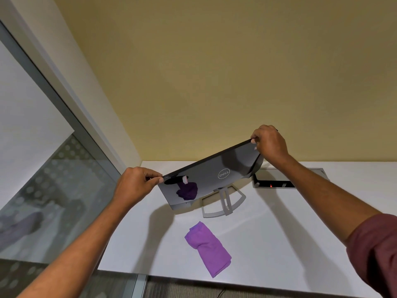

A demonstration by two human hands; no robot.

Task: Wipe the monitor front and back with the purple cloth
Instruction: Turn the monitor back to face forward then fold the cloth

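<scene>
Left grip and right grip pinch the tilted glossy black monitor's top corners; the folded purple cloth lies on the white desk.

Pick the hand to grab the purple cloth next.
Left, probably. Left hand and right hand each grip a top corner of the glossy dark monitor; the left sits lower, nearer the folded purple cloth.

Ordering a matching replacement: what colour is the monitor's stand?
Silver-grey stand, seen clearest in the head view.
</scene>
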